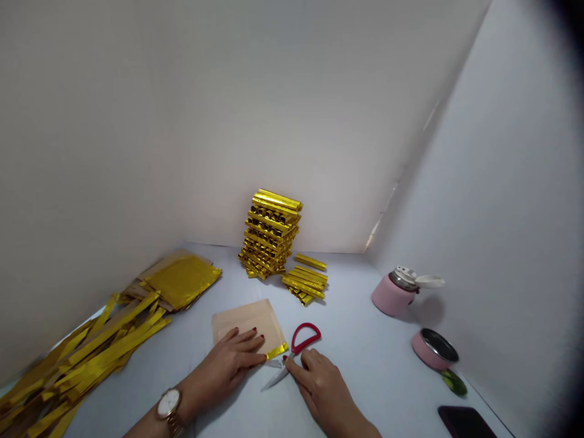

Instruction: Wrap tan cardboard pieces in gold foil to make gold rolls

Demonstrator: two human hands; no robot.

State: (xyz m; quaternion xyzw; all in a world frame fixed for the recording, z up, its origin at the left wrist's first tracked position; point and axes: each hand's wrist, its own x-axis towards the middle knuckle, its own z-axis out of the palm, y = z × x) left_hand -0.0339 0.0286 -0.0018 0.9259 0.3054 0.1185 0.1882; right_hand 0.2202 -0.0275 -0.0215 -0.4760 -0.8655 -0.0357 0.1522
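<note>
A square brown paper sheet (255,319) lies on the table, with a narrow gold edge (277,351) at its near right corner. My left hand (235,359) rests spread on the sheet's near part, its fingers apart, a watch on the wrist. Just right of the sheet lies a pair of scissors with a red handle (306,348), blades pointing toward me. My right hand (319,380) is beside the scissors, its index fingertip at the blades near the gold edge and the other fingers curled. Whether it pinches anything is too small to tell.
Stacked gold paper tubes (269,237) stand at the back, with a smaller pile (305,283) beside them. Gold sheets (182,280) and strips (104,347) lie left. At right are a pink flask (392,296), a pink cup (431,350), a green object (454,382) and a dark phone (465,421).
</note>
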